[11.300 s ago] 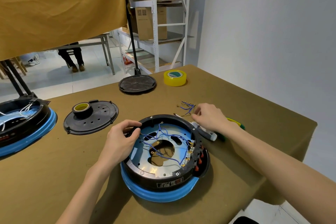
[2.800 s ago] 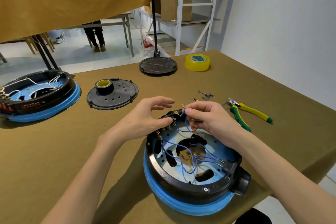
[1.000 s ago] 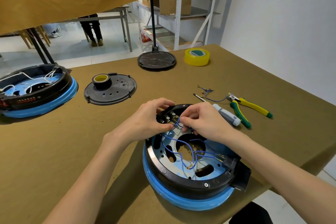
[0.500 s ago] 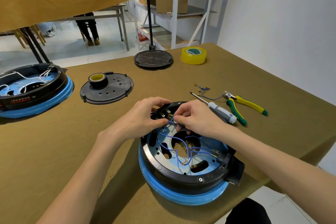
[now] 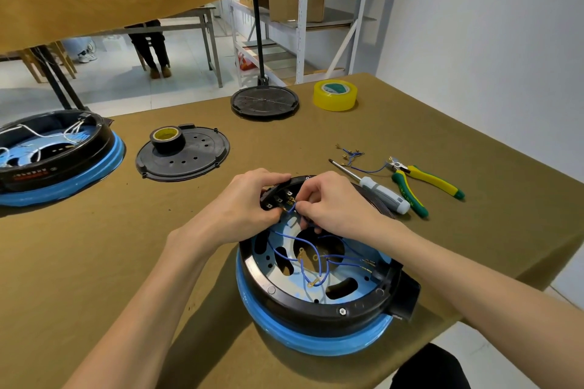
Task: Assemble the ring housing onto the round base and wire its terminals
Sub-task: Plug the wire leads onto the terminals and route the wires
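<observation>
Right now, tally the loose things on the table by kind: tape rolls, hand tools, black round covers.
Tape rolls: 2, yellow tape roll and black tape roll
Hand tools: 2, screwdriver and pliers
Black round covers: 2, perforated cover and far cover
Total: 6

Black ring housing [image 5: 316,303] sits on the blue-rimmed round base [image 5: 316,343] (flat on table), blue wires [image 5: 303,262] looping inside.

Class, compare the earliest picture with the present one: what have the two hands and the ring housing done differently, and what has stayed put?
The right hand left the loose wires and now pinches a blue wire at the terminals. The left hand grips the ring housing, which has been turned so its boxy side now faces near right. The screwdriver is uncovered. Pliers, tapes and lids unchanged.
</observation>
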{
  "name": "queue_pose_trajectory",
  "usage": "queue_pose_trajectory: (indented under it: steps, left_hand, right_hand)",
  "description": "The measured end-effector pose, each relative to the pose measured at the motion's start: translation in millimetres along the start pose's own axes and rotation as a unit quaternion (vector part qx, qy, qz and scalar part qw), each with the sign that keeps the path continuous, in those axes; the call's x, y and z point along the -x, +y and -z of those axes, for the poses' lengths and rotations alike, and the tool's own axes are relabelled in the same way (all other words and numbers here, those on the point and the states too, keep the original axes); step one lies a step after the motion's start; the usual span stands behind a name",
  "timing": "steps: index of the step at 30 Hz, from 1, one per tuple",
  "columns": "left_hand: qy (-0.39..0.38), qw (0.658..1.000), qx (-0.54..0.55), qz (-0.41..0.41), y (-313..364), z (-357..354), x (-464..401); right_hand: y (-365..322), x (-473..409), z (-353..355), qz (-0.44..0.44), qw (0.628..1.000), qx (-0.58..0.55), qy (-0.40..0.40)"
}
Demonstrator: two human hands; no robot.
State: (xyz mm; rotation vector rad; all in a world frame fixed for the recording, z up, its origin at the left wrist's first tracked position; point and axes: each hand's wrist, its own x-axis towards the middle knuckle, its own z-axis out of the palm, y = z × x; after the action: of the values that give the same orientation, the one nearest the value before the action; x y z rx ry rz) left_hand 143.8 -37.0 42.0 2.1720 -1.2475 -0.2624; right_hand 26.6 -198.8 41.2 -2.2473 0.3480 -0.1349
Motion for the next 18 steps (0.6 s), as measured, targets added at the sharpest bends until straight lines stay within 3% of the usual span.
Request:
queue_pose_trajectory:
  steps: [18]
  left_hand:
    - [0.054, 0.998, 0.012, 0.020, 5.7, -7.3, 2.2]
  right_hand:
    - [-7.2, 0.5, -4.6, 0.025, 0.996, 0.073, 0.053]
